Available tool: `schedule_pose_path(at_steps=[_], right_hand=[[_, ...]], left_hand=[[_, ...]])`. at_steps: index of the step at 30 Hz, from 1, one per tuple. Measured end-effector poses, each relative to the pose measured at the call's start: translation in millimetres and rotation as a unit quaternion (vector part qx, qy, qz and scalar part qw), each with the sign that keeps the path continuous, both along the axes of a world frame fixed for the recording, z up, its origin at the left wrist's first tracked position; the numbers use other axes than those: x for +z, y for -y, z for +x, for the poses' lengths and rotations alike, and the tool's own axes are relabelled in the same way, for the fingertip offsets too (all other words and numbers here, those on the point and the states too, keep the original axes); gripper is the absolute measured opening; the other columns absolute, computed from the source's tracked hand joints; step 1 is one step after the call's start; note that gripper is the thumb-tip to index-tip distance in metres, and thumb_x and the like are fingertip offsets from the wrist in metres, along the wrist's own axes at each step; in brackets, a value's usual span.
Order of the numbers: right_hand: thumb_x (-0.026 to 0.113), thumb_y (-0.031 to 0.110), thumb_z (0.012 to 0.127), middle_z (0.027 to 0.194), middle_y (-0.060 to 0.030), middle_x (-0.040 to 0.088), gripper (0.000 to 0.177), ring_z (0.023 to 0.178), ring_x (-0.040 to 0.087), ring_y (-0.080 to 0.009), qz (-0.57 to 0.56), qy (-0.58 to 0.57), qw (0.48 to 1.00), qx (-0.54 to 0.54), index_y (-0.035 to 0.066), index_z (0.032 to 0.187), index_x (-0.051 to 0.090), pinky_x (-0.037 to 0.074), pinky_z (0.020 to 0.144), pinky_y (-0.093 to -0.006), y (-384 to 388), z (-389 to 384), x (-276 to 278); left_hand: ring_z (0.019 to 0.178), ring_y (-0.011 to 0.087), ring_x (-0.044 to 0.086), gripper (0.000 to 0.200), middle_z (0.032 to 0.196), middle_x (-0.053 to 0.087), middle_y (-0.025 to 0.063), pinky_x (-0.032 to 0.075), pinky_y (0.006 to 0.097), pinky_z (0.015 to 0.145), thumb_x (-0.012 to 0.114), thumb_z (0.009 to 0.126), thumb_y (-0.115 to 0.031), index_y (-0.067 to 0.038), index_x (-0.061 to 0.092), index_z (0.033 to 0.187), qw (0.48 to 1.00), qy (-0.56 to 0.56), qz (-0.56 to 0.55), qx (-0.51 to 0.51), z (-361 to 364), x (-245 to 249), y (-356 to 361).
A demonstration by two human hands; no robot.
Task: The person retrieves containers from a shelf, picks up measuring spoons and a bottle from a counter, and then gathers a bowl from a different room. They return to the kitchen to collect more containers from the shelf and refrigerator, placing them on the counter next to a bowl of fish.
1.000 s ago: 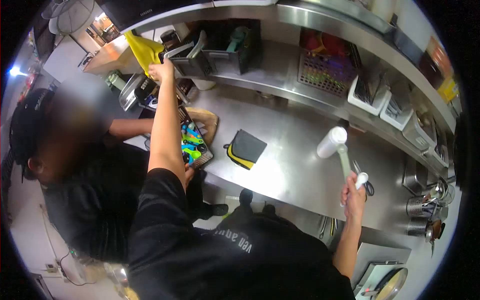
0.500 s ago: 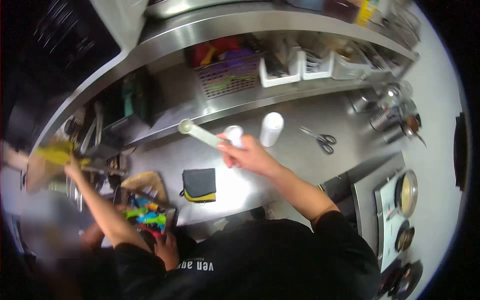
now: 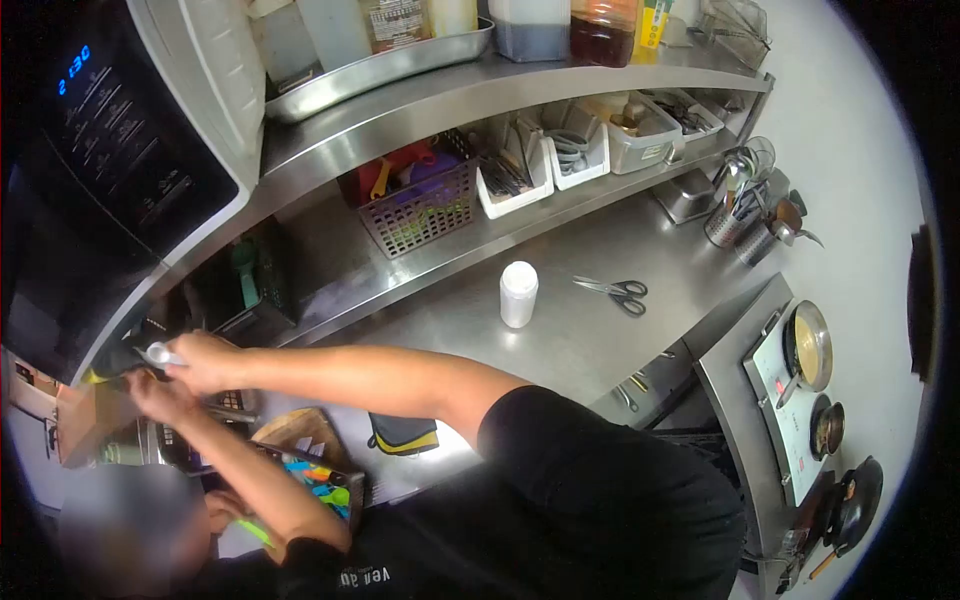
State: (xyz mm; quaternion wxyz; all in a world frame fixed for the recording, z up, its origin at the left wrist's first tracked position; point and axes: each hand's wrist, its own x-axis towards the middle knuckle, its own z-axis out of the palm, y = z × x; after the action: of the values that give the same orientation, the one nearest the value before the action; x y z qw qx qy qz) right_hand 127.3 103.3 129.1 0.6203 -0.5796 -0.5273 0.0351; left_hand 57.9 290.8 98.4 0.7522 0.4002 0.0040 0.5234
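My right hand (image 3: 207,364) reaches far to the left and is closed around a small white object (image 3: 160,353) with a rounded end. Close beside it, my left hand (image 3: 163,397) has its fingers curled together; what they hold, if anything, is hidden. Both hands are just below the microwave (image 3: 120,150). A bit of yellow (image 3: 95,377) shows to the left of them. Beneath my right forearm lies a folded grey and yellow cloth (image 3: 405,436). An upright white bottle (image 3: 518,295) stands on the steel counter, with scissors (image 3: 622,294) to its right.
Along the shelf are a purple basket (image 3: 420,210), white bins (image 3: 515,180) and a clear tub (image 3: 640,140). Metal utensil holders (image 3: 740,230) stand at the back right. Pans, including one frying pan (image 3: 810,345), sit at right. Another person's hand (image 3: 228,508) is at lower left.
My right hand has swung from above the counter to far left, beside my left hand. The pale measuring spoon it held out is no longer clearly visible. The view has shifted.
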Motion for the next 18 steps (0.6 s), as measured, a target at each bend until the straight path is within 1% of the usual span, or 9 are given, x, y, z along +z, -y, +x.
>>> schedule_pose_path(at_steps=[1,2,3,5,6,10,14,17,18], right_hand=[[0.061,0.022,0.088,0.078,-0.0231,0.066,0.021,0.073,0.067,-0.0347,-0.013,-0.037,0.999,-0.002,0.002,0.094,0.066,0.051,0.066,-0.0432,7,-2,-5],[0.061,0.022,0.088,0.078,-0.0237,0.066,0.022,0.071,0.067,-0.0347,-0.026,-0.074,0.997,-0.002,0.002,0.094,0.066,0.051,0.065,-0.0425,17,-3,-11],[0.061,0.023,0.09,0.072,-0.0191,0.067,0.023,0.064,0.067,-0.0272,-0.019,-0.063,0.998,-0.026,0.001,0.093,0.065,0.051,0.061,-0.038,35,2,-24],[0.058,0.023,0.095,0.062,-0.0006,0.063,0.02,0.056,0.06,-0.0084,-0.048,-0.258,0.964,0.034,0.006,0.088,0.067,0.048,0.054,-0.0279,94,6,-44],[0.057,0.023,0.096,0.059,-0.0012,0.062,0.026,0.053,0.059,-0.0095,0.005,-0.235,0.972,0.012,0.005,0.078,0.065,0.047,0.051,-0.0297,128,9,-59],[0.054,0.025,0.099,0.063,0.0022,0.058,0.031,0.056,0.053,-0.0055,0.012,-0.302,0.945,-0.123,0.007,0.123,0.061,0.043,0.052,-0.0247,265,11,-91],[0.054,0.025,0.098,0.064,0.001,0.057,0.036,0.054,0.048,-0.0043,-0.025,-0.367,0.917,-0.153,0.002,0.127,0.056,0.035,0.047,-0.0199,384,-7,-98],[0.054,0.023,0.098,0.063,0.0014,0.055,0.036,0.055,0.049,-0.0053,-0.044,-0.37,0.913,-0.165,0.001,0.126,0.055,0.037,0.049,-0.0215,448,-28,-101],[0.054,0.023,0.098,0.063,0.0014,0.055,0.036,0.055,0.049,-0.0053,-0.046,-0.368,0.914,-0.165,0.001,0.126,0.055,0.037,0.049,-0.0215,467,-30,-106]], left_hand=[[0.11,0.0262,0.056,0.041,0.119,0.061,0.0133,0.039,0.0412,0.101,0.043,0.097,-0.033,-0.001,0.059,0.118,0.99,-0.11,-0.003,0.086,15,-26,-31],[0.131,0.0306,0.042,0.051,0.144,0.042,0.0197,0.028,0.0388,0.112,0.046,0.093,-0.022,0.006,0.046,0.135,0.94,-0.252,0.075,0.215,17,-18,14],[0.137,0.0306,0.035,0.053,0.15,0.034,0.0216,0.023,0.0356,0.114,0.045,0.096,-0.021,0.008,0.039,0.139,0.838,-0.356,0.239,0.337,13,-1,69],[0.14,0.0299,0.031,0.058,0.152,0.03,0.0209,0.02,0.0345,0.115,0.048,0.099,-0.026,0.005,0.031,0.145,0.887,-0.298,0.206,0.286,16,8,121],[0.138,0.0278,0.031,0.059,0.152,0.03,0.0198,0.02,0.0351,0.114,0.051,0.098,-0.024,0.004,0.03,0.146,0.885,-0.281,0.228,0.294,15,4,134],[0.134,0.0266,0.037,0.052,0.148,0.037,0.0177,0.024,0.0371,0.113,0.054,0.097,-0.016,-0.001,0.036,0.144,0.896,-0.19,0.273,0.294,15,-18,222],[0.128,0.024,0.045,0.046,0.138,0.049,0.0147,0.032,0.038,0.11,0.054,0.096,-0.012,-0.001,0.041,0.139,0.913,-0.182,0.364,0.042,36,-28,364],[0.115,0.0264,0.059,0.045,0.128,0.058,0.0165,0.044,0.038,0.099,0.057,0.096,-0.018,-0.002,0.044,0.136,0.834,-0.245,0.155,-0.469,62,-46,441],[0.111,0.0269,0.061,0.041,0.125,0.059,0.017,0.047,0.0381,0.097,0.056,0.096,-0.013,-0.002,0.045,0.134,0.814,-0.259,0.142,-0.5,68,-47,463]])
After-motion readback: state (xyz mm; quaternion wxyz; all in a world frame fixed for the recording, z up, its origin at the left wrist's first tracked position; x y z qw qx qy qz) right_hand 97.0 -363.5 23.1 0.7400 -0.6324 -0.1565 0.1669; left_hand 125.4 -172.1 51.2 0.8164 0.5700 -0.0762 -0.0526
